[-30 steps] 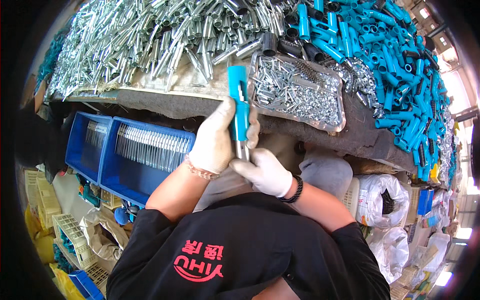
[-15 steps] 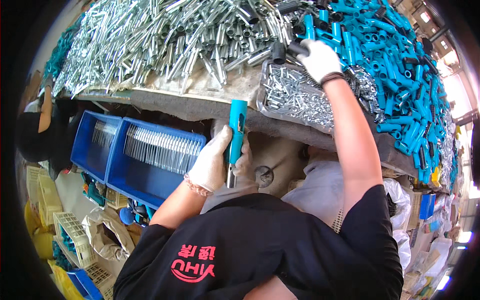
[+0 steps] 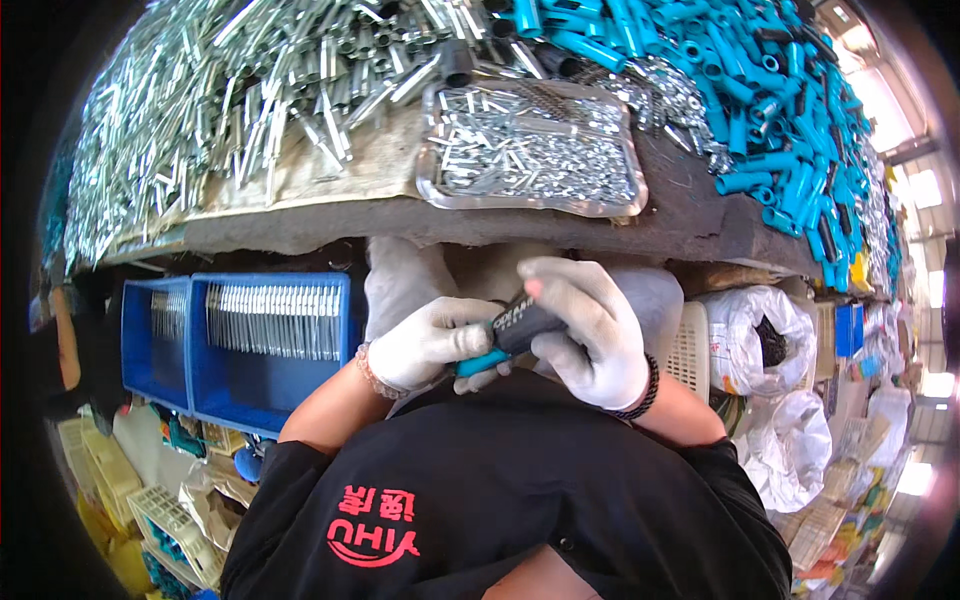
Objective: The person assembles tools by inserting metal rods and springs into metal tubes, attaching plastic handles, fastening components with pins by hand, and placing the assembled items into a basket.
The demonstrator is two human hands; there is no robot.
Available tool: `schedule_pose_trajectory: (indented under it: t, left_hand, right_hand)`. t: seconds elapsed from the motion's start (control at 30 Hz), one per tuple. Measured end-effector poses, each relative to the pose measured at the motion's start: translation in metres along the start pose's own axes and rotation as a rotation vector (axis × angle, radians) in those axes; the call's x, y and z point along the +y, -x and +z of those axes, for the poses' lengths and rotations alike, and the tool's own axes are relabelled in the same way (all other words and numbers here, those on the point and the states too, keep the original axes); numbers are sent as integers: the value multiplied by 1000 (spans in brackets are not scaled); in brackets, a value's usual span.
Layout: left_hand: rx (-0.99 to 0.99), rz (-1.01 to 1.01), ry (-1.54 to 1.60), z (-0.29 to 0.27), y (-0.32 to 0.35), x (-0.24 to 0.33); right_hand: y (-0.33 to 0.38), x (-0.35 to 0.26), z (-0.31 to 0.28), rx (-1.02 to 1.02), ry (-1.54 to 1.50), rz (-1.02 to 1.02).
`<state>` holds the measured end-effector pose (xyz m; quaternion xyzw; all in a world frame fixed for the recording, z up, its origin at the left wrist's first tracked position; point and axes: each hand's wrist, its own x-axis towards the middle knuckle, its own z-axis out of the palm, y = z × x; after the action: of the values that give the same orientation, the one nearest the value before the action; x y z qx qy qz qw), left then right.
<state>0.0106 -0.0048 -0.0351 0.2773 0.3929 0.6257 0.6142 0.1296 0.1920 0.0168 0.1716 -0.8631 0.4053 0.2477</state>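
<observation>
Your left grip (image 3: 430, 345) clamped a teal tube (image 3: 482, 363); your right grip (image 3: 597, 338) clasped a tilted, pale-printed black sleeve (image 3: 522, 328), seemingly joined to it.

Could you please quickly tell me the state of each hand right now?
Left hand: closed, holding the teal tube.
Right hand: partly closed, holding the black sleeve.

Tilted black sleeve (image 3: 522, 328) against teal tube (image 3: 481, 363)
</observation>
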Motion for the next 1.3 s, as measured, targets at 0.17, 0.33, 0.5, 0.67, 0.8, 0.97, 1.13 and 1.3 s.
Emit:
schedule_pose_trajectory:
  t: [0.17, 0.33, 0.5, 0.67, 0.8, 0.97, 1.13, 1.3]
  left_hand:
    - [94, 263, -41, 2, -32, -10]
    - [449, 164, -296, 8, -26, 4]
    - [572, 98, -200, 13, -32, 4]
    - [651, 122, -403, -4, -21, 11]
    - [625, 66, -347, -3, -35, 16]
    - [525, 84, -335, -4, -48, 10]
    - [522, 78, -321, 2, -45, 14]
    - [480, 209, -786, 1, -40, 20]
  right_hand:
    - [-6, 10, 4, 64, 211, -34]
    - [-74, 100, -44, 133, 431, 258]
    - [-115, 198, -80, -178, 972, 406]
    - [-84, 136, -76, 227, 555, 245]
    - [-64, 158, -89, 335, 415, 442]
    - [-55, 164, -106, 403, -54, 897]
    - [-48, 146, -114, 377, -256, 894]
    - [-27, 56, -91, -135, 197, 190]
